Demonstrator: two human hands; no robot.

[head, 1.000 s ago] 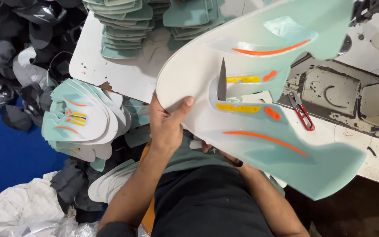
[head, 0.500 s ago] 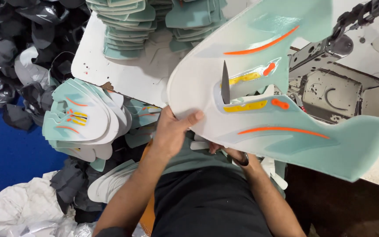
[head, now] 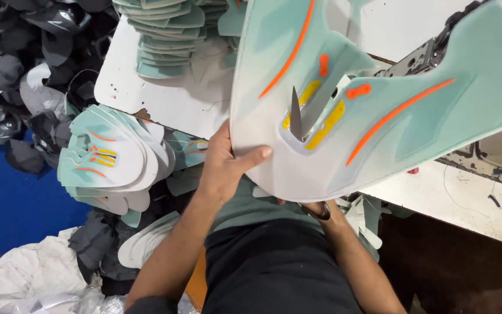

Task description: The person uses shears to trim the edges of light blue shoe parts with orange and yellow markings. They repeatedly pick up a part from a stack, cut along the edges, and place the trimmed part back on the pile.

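change: the large mint-green and white flat shoe-upper panel with orange stripes and yellow strips [head: 379, 110] is swinging up closer to the camera, more upright than half a second ago; left hand is sliding along its lower edge.
far left: dark grey fabric pieces [head: 24, 64] are lying heaped on the blue floor [head: 13, 203].
left pile: matching mint-and-white cut panels [head: 108, 160] are sitting fanned just below the white worktable [head: 164, 99].
left hand [head: 228, 163]: pinching the panel's white lower edge, thumb on top, fingers hidden beneath.
panel: being held in the air above the table and lap, slit at centre.
right hand [head: 321, 209]: mostly hidden under the panel; grip cannot be told.
right: grey sewing machine [head: 431, 52] is partly covered.
doing it well: judging that both edges need supporting so the panel isn't creasing.
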